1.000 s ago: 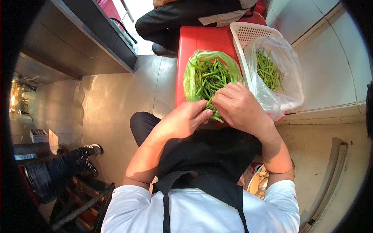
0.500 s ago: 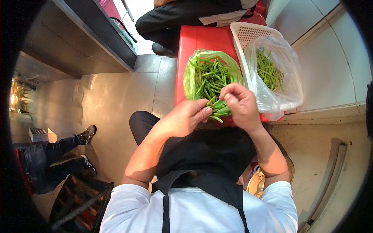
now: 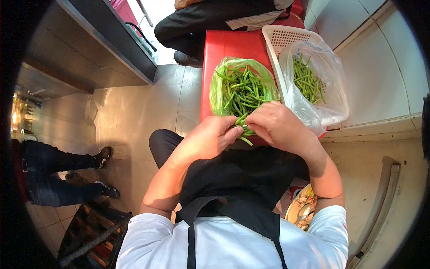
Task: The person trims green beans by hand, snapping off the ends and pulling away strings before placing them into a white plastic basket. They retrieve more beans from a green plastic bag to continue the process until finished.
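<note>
My left hand (image 3: 220, 136) is closed around a few green beans (image 3: 244, 140), whose ends stick out past the thumb. Beside it, my right hand (image 3: 278, 125) pinches at a bean held there, its fingertips partly hidden behind the hand. Just beyond both hands, a green plastic bag (image 3: 217, 92) lies wide at the mouth, full of long green beans (image 3: 245, 87). To the right, a clear plastic bag (image 3: 333, 80) with more green beans (image 3: 307, 80) sits in a white perforated basket (image 3: 274, 58).
Bag and basket stand on a red bench (image 3: 224, 45). Across it sits a person in dark trousers (image 3: 197, 27). At left, another person's legs (image 3: 67, 166) stand on the tiled floor. A bowl with a spoon (image 3: 304, 210) is by my right side; a tiled wall (image 3: 376, 76) rises right.
My right hand has come down and left to meet the beans at my left hand, its forearm swinging outward. The legs at left have shifted. My left hand stays nearly still.
</note>
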Action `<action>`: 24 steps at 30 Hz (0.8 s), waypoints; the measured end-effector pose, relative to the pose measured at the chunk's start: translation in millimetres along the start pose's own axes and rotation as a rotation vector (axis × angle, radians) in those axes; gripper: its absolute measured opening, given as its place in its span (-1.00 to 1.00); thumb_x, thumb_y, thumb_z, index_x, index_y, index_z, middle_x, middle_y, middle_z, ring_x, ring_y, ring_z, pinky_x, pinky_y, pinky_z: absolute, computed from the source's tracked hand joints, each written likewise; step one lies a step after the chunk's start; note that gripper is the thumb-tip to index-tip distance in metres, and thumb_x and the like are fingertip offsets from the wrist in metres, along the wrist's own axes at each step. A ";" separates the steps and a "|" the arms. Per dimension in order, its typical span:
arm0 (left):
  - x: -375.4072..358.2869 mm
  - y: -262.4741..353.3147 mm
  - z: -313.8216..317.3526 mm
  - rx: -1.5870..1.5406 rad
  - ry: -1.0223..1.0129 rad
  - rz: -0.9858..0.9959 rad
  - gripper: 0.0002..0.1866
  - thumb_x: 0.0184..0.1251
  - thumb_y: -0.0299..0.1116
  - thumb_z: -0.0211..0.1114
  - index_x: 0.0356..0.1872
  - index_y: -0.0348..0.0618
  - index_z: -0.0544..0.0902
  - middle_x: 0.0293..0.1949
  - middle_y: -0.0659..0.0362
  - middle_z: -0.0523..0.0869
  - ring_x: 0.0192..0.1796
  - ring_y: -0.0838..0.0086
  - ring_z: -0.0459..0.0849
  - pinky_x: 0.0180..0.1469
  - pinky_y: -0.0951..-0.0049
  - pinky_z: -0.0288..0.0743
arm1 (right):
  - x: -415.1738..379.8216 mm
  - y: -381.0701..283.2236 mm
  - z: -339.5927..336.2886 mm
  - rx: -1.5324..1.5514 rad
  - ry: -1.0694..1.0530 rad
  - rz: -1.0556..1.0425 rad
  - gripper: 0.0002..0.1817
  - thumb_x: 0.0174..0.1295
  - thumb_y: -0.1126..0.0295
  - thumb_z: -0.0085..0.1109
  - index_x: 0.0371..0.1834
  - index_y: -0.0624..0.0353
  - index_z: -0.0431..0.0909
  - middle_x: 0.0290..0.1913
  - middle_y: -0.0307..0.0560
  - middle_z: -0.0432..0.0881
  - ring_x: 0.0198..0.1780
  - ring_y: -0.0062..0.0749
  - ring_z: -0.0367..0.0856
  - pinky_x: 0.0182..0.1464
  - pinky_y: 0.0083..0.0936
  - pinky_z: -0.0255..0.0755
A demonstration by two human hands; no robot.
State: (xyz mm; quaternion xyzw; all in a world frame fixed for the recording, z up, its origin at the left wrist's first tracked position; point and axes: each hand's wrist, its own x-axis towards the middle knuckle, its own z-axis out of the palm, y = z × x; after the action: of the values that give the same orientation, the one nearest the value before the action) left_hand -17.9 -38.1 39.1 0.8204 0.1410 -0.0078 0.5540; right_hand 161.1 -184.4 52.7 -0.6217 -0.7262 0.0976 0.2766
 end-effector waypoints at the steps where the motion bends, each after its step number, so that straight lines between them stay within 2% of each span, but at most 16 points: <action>1: -0.1 0.8 -0.3 -0.003 -0.002 -0.003 -0.73 0.53 -0.28 0.23 -0.28 -0.34 0.61 -0.48 -0.05 0.69 -0.39 0.16 0.72 -0.29 0.19 0.52 | -0.4 -0.3 0.2 -0.017 -0.013 -0.013 -0.91 0.23 0.40 0.29 -0.28 0.15 0.63 -0.37 0.02 0.64 -0.23 -0.01 0.67 -0.10 -0.13 0.52; 3: -0.7 2.8 -1.1 -0.010 -0.007 -0.010 -0.73 0.52 -0.28 0.24 -0.27 -0.35 0.61 -0.48 -0.09 0.68 -0.38 0.09 0.72 -0.28 0.18 0.52 | -0.8 -0.6 0.8 -0.018 -0.023 -0.030 -0.91 0.23 0.38 0.29 -0.30 0.14 0.63 -0.39 0.01 0.63 -0.24 -0.02 0.67 -0.11 -0.12 0.51; 6: -2.4 -0.4 -0.6 0.060 0.003 0.035 -0.73 0.55 -0.26 0.23 -0.25 -0.31 0.60 -0.51 0.01 0.64 -0.45 0.30 0.65 -0.33 0.24 0.49 | -0.9 -1.3 2.3 0.008 -0.017 -0.046 -0.90 0.22 0.37 0.29 -0.32 0.14 0.61 -0.39 0.00 0.63 -0.23 -0.03 0.66 -0.11 -0.13 0.51; 9: -1.5 -3.3 1.6 0.045 0.016 0.036 -0.74 0.53 -0.27 0.24 -0.25 -0.30 0.60 -0.52 -0.02 0.63 -0.46 0.24 0.63 -0.33 0.22 0.48 | -1.6 -2.7 4.7 -0.017 -0.015 -0.056 -0.89 0.20 0.36 0.29 -0.36 0.13 0.58 -0.41 -0.02 0.61 -0.25 -0.04 0.65 -0.12 -0.14 0.49; 15: 1.8 -12.8 9.6 0.091 0.070 0.172 -0.77 0.49 -0.30 0.26 -0.22 -0.30 0.62 -0.52 -0.10 0.58 -0.46 0.12 0.59 -0.32 0.20 0.47 | -0.5 -4.9 16.2 -0.110 0.067 -0.039 -0.88 0.11 0.38 0.30 -0.41 0.12 0.55 -0.44 -0.03 0.59 -0.29 -0.04 0.62 -0.16 -0.17 0.41; 17: 1.2 -7.7 5.2 0.090 0.027 0.101 -0.78 0.51 -0.30 0.25 -0.19 -0.29 0.63 -0.51 -0.04 0.60 -0.45 0.23 0.60 -0.31 0.26 0.48 | -2.0 -8.5 28.5 -0.144 0.160 -0.010 -0.88 0.09 0.38 0.29 -0.41 0.14 0.54 -0.45 -0.03 0.59 -0.30 -0.03 0.61 -0.16 -0.16 0.38; 21: -0.9 -4.5 4.2 -0.150 -0.031 -0.046 -0.77 0.59 -0.30 0.19 -0.18 -0.29 0.65 -0.46 0.18 0.65 -0.38 0.51 0.59 -0.28 0.41 0.48 | -8.5 -7.6 39.4 0.218 0.296 0.281 -0.91 0.19 0.43 0.22 -0.37 0.21 0.56 -0.43 0.00 0.63 -0.28 -0.12 0.65 -0.15 -0.27 0.45; 23: 1.1 -15.5 4.3 -0.226 0.017 -0.020 -0.74 0.57 -0.27 0.20 -0.24 -0.29 0.62 -0.48 0.18 0.64 -0.37 0.52 0.60 -0.27 0.39 0.49 | -6.1 -10.4 34.1 0.427 0.385 0.467 -0.91 0.26 0.44 0.18 -0.34 0.23 0.57 -0.43 0.00 0.64 -0.27 -0.21 0.67 -0.15 -0.35 0.48; 24: 2.9 -21.6 4.6 -0.263 0.040 -0.004 -0.72 0.56 -0.25 0.21 -0.27 -0.29 0.61 -0.50 0.17 0.64 -0.37 0.52 0.60 -0.26 0.37 0.49 | -5.5 -5.2 27.2 0.447 0.481 0.468 -0.92 0.33 0.45 0.17 -0.25 0.22 0.60 -0.39 0.00 0.63 -0.25 -0.31 0.67 -0.17 -0.42 0.51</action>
State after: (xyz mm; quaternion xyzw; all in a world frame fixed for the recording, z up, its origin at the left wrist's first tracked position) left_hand -19.6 -34.2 17.2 0.7402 0.1536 0.0262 0.6540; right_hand 142.9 -185.2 31.2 -0.7000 -0.4404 0.1652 0.5373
